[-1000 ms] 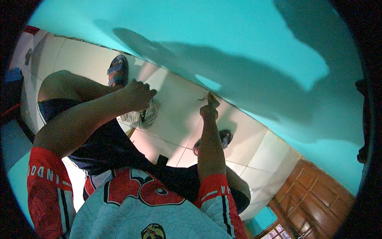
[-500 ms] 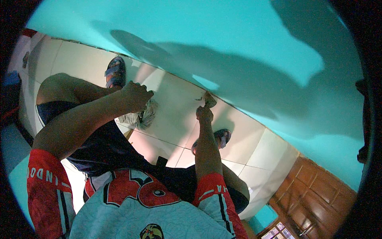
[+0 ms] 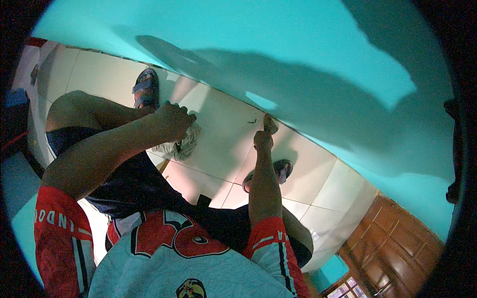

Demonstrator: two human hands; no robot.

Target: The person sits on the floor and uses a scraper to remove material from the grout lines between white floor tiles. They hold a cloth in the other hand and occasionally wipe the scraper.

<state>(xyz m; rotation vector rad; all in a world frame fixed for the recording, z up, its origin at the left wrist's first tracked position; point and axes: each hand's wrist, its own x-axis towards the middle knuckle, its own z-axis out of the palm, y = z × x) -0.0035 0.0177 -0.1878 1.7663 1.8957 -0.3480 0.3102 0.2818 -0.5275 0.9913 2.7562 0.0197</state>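
Observation:
My right hand (image 3: 263,141) is closed around a small scraper (image 3: 270,124). Its flat brownish blade meets the floor close to the foot of the turquoise wall. Just left of the blade, a thin dark curved mark or scrap (image 3: 252,120) shows on the tile. My left hand (image 3: 174,122) hangs past my bent left knee with the fingers curled. Behind and below it lies a crumpled, greyish bundle (image 3: 187,144), perhaps a plastic bag or cloth. Whether the left fingers grip anything is hidden.
The turquoise wall (image 3: 308,59) runs slantwise along the pale tiled floor (image 3: 213,119), with broad shadows on it. My sandalled feet flank the work: left sandal (image 3: 145,89), right sandal (image 3: 284,170). A brown panelled door (image 3: 392,243) stands at lower right. Dark blue items (image 3: 17,98) are at far left.
My right hand and the scraper have shifted a little to the right along the wall's foot, leaving the dark mark farther from the blade. The left hand has barely moved.

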